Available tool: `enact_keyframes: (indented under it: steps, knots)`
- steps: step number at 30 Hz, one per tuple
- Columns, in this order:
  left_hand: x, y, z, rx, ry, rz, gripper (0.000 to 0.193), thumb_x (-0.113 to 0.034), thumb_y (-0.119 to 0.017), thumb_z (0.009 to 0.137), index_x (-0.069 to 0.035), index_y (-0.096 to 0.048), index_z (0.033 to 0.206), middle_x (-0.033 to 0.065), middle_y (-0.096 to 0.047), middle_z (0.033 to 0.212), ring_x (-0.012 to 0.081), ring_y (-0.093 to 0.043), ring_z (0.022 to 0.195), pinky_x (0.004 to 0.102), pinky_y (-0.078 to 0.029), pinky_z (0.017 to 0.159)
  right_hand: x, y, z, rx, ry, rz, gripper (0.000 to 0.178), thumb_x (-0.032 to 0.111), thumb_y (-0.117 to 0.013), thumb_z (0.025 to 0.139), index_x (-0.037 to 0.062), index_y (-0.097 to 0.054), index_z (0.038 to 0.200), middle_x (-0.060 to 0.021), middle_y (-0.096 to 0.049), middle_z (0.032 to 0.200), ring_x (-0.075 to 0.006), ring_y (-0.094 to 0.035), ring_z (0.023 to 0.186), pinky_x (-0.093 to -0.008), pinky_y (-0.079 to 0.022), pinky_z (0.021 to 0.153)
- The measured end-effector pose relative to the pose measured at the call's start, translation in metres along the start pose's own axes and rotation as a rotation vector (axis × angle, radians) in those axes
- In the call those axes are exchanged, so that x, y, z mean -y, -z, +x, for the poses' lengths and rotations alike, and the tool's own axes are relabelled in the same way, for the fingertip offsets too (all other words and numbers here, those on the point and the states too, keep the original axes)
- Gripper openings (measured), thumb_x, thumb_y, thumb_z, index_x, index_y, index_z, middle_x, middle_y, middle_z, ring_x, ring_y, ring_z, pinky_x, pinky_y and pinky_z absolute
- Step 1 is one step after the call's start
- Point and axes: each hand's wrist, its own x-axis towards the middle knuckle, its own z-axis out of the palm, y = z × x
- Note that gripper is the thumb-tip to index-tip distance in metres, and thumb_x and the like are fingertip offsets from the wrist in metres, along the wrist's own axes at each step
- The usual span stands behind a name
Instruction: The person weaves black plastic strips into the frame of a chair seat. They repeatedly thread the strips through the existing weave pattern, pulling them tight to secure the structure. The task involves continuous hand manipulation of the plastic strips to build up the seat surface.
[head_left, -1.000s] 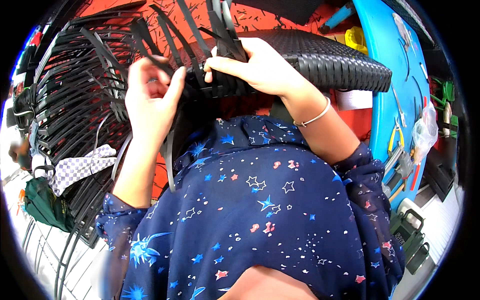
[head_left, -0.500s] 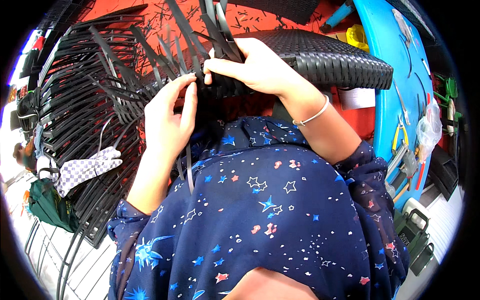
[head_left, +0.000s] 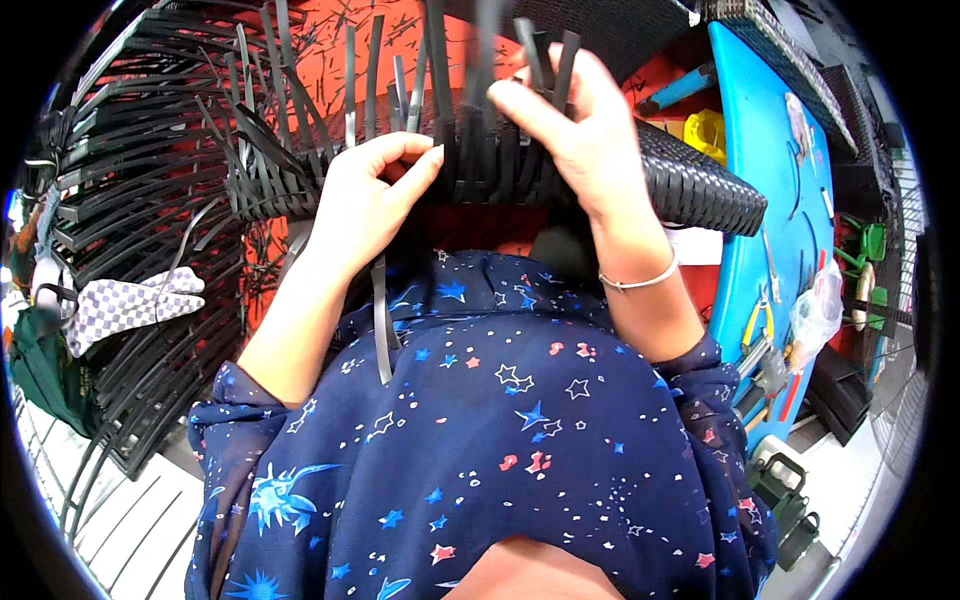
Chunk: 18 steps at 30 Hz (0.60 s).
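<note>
Flat black plastic strips stand up along the near edge of a black woven panel in front of me. My left hand is at this edge, thumb and forefinger pinched on one strip. Farther right, my right hand is closed around a few strips that stick up past its fingers; its far fingertips are hidden behind them. Some strips between the hands are smeared by motion. A loose grey-black strip hangs below my left wrist.
Many curved black rods are stacked at left, with a checkered glove on them. Strip offcuts litter the red surface beyond. At right, a blue table holds yellow-handled pliers and a clear plastic bag.
My right hand has moved right along the panel edge, away from my left hand, which has shifted slightly. The strips between them now stand more upright, and the view has turned a little.
</note>
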Motion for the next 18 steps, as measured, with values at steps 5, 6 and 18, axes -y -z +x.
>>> enact_keyframes:
  steps: [5,6,18]
  knots:
    - [0.002,-0.003,-0.005,-0.052,-0.045,-0.031,0.016,-0.014,-0.072,0.093,0.001,-0.072,0.100,-0.0038,-0.067,0.082,0.0022,-0.054,0.070,0.0205,-0.046,0.066,0.048,0.015,-0.005,-0.341,0.584,-0.297,0.065,-0.002,-0.082,0.079,0.0018,-0.047,0.134,-0.0097,-0.054,0.132,-0.0210,-0.053,0.121,-0.0364,-0.038,0.108]
    - [0.003,-0.003,-0.006,-0.061,-0.045,-0.027,0.016,-0.014,-0.072,0.093,0.001,-0.072,0.100,-0.0035,-0.067,0.082,0.0023,-0.055,0.070,0.0207,-0.046,0.066,0.062,0.015,-0.011,-0.260,0.706,-0.340,0.060,-0.004,-0.078,0.081,-0.0007,-0.047,0.133,-0.0112,-0.056,0.128,-0.0209,-0.057,0.117,-0.0359,-0.042,0.103]
    - [0.006,-0.004,-0.009,-0.079,-0.106,-0.028,0.021,-0.022,-0.074,0.089,-0.002,-0.070,0.093,0.0012,-0.064,0.071,0.0062,-0.051,0.059,0.0254,-0.046,0.058,0.135,-0.017,-0.072,0.510,0.507,-0.353,0.016,0.003,-0.079,0.077,0.0000,-0.070,0.090,-0.0095,-0.070,0.079,-0.0220,-0.068,0.063,-0.0300,-0.055,0.058]
